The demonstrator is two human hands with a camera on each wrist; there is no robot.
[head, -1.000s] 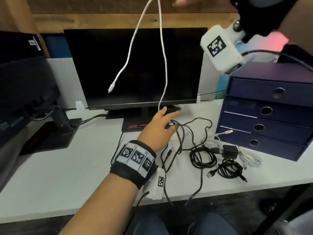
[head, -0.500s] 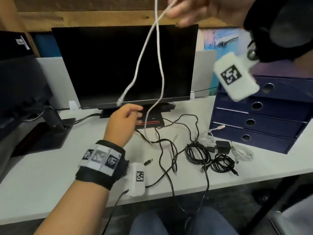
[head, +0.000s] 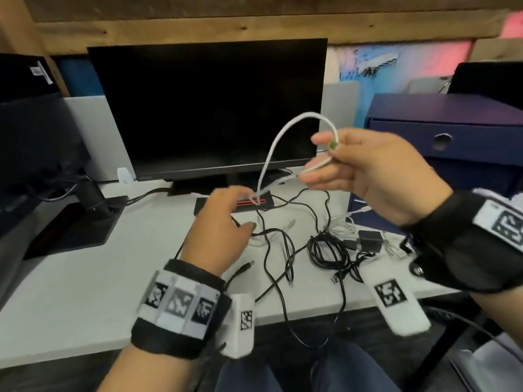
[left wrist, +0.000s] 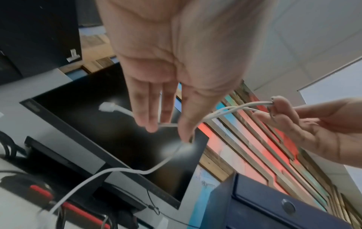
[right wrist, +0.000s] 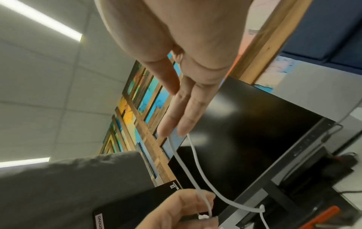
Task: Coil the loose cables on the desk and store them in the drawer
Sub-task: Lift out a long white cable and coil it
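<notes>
My right hand point(head: 376, 176) is up in front of the monitor point(head: 209, 108), pinching the white cable point(head: 268, 154) between thumb and fingers, with a loop arching above the fingertips. My left hand point(head: 223, 224) sits lower, near the monitor base, its fingers closed lightly on the same white cable where the strand dips; in the left wrist view the cable passes between those fingertips point(left wrist: 150, 127) and its plug end pokes out beside them. Below, on the white desk point(head: 85, 278), loose black cables point(head: 277, 250) sprawl, with coiled black bundles point(head: 325, 247) and a black charger point(head: 370, 239) just beside the navy drawer unit point(head: 452, 142), whose drawers are closed.
</notes>
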